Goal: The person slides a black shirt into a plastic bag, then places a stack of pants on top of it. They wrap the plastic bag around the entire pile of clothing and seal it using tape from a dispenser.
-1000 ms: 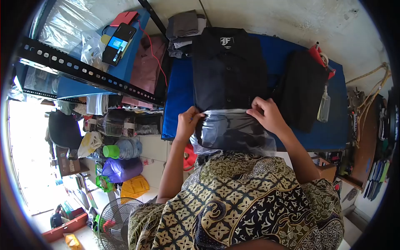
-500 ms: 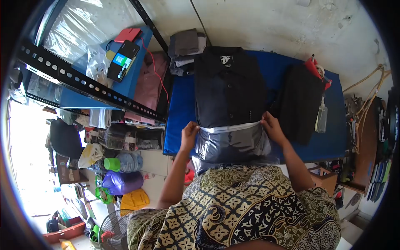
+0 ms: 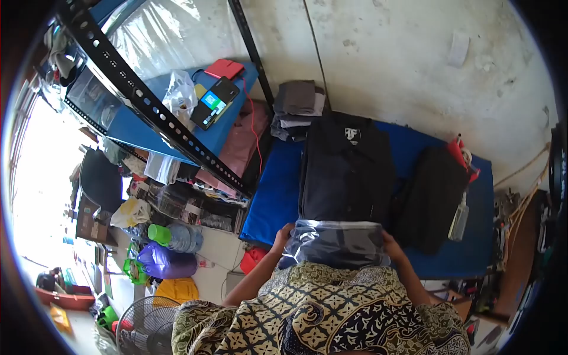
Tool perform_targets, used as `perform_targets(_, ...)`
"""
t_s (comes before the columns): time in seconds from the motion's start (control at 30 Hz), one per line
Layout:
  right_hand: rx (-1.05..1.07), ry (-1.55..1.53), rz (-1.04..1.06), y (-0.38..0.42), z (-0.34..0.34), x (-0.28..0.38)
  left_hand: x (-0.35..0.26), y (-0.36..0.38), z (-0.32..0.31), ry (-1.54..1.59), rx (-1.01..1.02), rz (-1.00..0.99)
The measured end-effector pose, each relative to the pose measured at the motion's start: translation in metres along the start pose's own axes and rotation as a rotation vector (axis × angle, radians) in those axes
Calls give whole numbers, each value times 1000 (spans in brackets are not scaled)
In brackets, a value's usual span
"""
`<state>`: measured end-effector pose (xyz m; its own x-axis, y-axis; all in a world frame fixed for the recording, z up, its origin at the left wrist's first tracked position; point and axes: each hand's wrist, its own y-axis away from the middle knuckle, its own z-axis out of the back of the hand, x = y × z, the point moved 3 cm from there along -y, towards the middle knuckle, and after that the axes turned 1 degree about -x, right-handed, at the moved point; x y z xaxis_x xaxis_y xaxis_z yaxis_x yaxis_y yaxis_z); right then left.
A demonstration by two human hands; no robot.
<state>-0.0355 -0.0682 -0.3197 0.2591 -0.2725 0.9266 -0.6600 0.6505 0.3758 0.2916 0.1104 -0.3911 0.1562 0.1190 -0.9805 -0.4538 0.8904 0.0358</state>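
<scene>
A folded black shirt (image 3: 337, 183) with a white logo label inside its collar lies on the blue table. Its lower part is inside a clear plastic bag (image 3: 338, 244), whose pale opening edge crosses the shirt from side to side. My left hand (image 3: 284, 235) is closed on the bag's left edge near the opening. At the opposite edge, my right hand (image 3: 391, 245) grips the bag too, its fingers partly hidden. The bag's near end reaches my patterned clothing.
Another folded black garment (image 3: 435, 201) lies to the right, beside a clear spray bottle (image 3: 458, 220). Folded grey and black clothes (image 3: 296, 106) are stacked at the back left. A perforated metal post (image 3: 160, 118) and a shelf holding a phone (image 3: 215, 103) stand left.
The view has tilted up, so the table sits lower in it. My hands still hold the bag's edges, now nearer my body, and the bag looks shorter in view.
</scene>
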Motion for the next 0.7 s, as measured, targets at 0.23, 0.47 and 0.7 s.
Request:
perform_targets(0.23,-145,75,149,-52,-4,-59,-20,-15,-13,-319,-245,-7)
perform_targets(0.47,-391,-20,108,-87,-9,-84,117,-38,-43,1103,-314,464)
perform_targets(0.7,-532,-57,129,-145,10,-75,92,-36,-38,1231,-207,670)
